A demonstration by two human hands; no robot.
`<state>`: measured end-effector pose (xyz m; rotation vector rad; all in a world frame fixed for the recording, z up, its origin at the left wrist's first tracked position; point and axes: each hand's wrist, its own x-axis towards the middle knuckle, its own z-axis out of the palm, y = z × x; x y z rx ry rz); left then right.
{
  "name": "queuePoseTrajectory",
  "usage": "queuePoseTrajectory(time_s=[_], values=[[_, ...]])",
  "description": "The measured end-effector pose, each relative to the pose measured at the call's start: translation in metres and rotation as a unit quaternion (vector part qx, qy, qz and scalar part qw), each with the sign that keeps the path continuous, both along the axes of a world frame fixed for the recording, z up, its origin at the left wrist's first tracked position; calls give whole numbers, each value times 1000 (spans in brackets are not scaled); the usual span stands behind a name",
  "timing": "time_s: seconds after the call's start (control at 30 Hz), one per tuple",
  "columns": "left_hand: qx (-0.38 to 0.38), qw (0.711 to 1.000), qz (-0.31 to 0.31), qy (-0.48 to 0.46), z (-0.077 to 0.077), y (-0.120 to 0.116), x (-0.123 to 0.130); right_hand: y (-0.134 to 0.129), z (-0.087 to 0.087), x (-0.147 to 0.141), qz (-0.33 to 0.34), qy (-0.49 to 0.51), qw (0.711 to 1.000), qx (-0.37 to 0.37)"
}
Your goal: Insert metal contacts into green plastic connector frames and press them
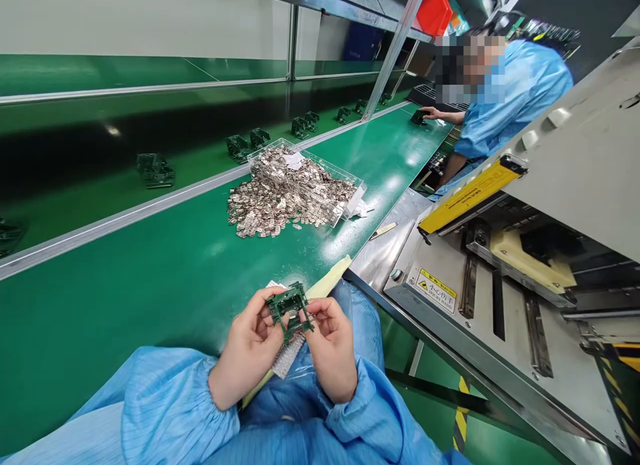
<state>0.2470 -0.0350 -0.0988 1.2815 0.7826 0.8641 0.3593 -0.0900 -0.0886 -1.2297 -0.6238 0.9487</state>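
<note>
Left hand point(247, 350) and right hand point(332, 348) both clamp a green moulded frame point(291, 311), held over our lap point(295, 415) at the bench point(125, 305) edge; we judge it under handling, not yet set down

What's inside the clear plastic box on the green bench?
A heap of small metal parts, topped by a white paper slip, hides the floor of the clear plastic box.
</note>
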Motion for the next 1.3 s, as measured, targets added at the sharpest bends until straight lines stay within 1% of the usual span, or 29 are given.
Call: queuePoseTrajectory(time_s=[0.1,0.3,0.43,0.5,0.63,0.73,0.87,1.03,1.2,1.3], values=[[10,1000,2,3,-2,-1,0,0,1,-1,-11,-11,1000,7],[22,999,-10,22,-9,-6,-3,-1,-3,-1,-21,-23,999,-9],[28,998,-29,40,-11,-7,-5,-4,-4,-3,-31,-29,999,3],[33,998,-28,46,-11,-7,-5,-6,-4,-2,-32,-40,999,8],[45,997,-17,56,-12,-7,-5,-9,-3,2,-2,-99,995,5],[61,996,-13,70,-14,-7,-6,-9,-1,4,1,-135,991,0],[79,993,-15,84,-13,-7,-7,-6,-2,0,-20,-106,994,-8],[83,992,-3,91,-8,-6,-5,-2,-3,-7,-38,-22,999,-16],[58,996,2,69,3,-5,-3,-5,1,-8,-53,24,997,-44],[31,998,-9,57,8,-5,-1,-8,-1,-9,-68,38,996,-48]])
